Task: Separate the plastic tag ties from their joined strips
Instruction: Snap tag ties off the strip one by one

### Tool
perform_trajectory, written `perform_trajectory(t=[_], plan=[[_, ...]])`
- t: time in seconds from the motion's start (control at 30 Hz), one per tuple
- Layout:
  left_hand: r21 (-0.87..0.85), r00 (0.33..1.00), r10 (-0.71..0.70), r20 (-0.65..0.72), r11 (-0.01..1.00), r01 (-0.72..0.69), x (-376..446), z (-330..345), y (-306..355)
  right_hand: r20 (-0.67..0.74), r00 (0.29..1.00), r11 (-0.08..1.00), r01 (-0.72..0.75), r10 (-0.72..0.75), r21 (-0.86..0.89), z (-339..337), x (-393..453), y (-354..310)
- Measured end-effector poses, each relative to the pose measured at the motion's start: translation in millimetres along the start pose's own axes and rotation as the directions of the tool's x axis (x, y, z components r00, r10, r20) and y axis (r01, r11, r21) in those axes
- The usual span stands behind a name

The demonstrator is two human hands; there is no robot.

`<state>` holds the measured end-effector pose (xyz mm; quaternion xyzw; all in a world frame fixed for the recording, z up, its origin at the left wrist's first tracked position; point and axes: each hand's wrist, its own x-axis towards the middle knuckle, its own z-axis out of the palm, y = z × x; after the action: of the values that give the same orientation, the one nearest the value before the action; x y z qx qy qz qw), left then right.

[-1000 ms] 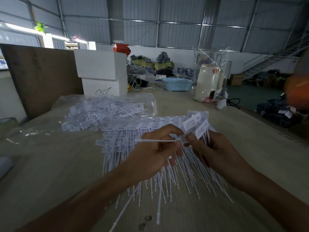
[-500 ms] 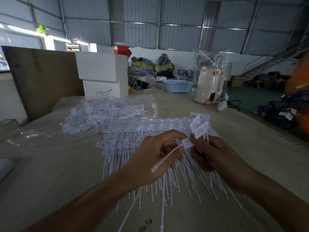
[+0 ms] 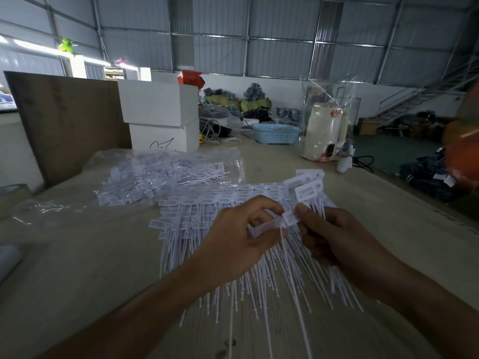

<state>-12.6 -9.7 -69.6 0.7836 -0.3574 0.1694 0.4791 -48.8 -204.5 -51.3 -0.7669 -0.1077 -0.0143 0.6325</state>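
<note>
Half a second before, one thin white tie stuck out sideways from the left hand (image 3: 234, 237); by this moment it had swung down, and its stem hung straight toward the near table edge. That hand curled its thumb and fingers around the tie's flat head, pinching it. The right hand (image 3: 334, 234) was closed too, thumb pressed on a small rectangular tag at the end of the joined strip (image 3: 307, 186), whose other tags fanned upward just above the knuckles.

Under both hands lay the heap of tag ties (image 3: 207, 229), smooth pale plastic: flat printed heads in rows at the far side, thin stiff stems raking toward the person like a comb. A crinkled clear bag (image 3: 166, 174) holding more of them sat just behind, to the left.

Bare wooden table (image 3: 77, 268) stretched to the left of the heap and along the right edge. Farther back stood two stacked white boxes (image 3: 158, 117), a dark board (image 3: 67, 120) leaning beside them, a blue perforated basket (image 3: 274, 133) and a cream jug in clear wrapping (image 3: 324, 130). Corrugated metal walls enclosed the hall.
</note>
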Motion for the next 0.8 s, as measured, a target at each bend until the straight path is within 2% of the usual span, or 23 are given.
perform_trajectory(t=[0.1, 0.2, 0.3, 0.37, 0.47, 0.6, 0.67, 0.8], plan=[[-0.048, 1.0, -0.014, -0.005, 0.999, 0.014, 0, -1, 0, -0.002, 0.999, 0.998, 0.049, -0.049, -0.037, -1, -2, -3], [-0.138, 0.998, -0.005, 0.06, 0.99, 0.013, -2, -1, 2, -0.016, 0.986, 0.969, 0.157, -0.163, -0.191, -4, -2, -5], [-0.126, 0.997, 0.034, 0.062, 0.992, -0.026, -3, 0, 1, -0.037, 0.966, 0.92, 0.23, -0.254, -0.317, -7, 0, -4], [-0.172, 0.999, 0.011, 0.04, 0.985, -0.004, -3, 0, -1, -0.048, 0.96, 0.914, 0.247, -0.276, -0.323, -6, 1, -3], [-0.133, 1.0, 0.018, 0.001, 0.991, -0.017, -2, 1, -2, -0.078, 0.957, 0.921, 0.245, -0.28, -0.302, -5, 2, 0], [-0.109, 0.996, 0.075, 0.043, 0.992, -0.07, -1, 0, 2, -0.089, 0.954, 0.916, 0.247, -0.288, -0.317, -4, 5, 4], [-0.12, 0.999, 0.03, 0.03, 0.992, -0.026, -1, 0, -1, -0.096, 0.932, 0.873, 0.285, -0.348, -0.397, -5, 7, 7], [-0.172, 0.999, -0.015, 0.036, 0.985, 0.021, -1, -1, -1, -0.103, 0.816, 0.663, 0.38, -0.568, -0.646, -9, 8, 13]])
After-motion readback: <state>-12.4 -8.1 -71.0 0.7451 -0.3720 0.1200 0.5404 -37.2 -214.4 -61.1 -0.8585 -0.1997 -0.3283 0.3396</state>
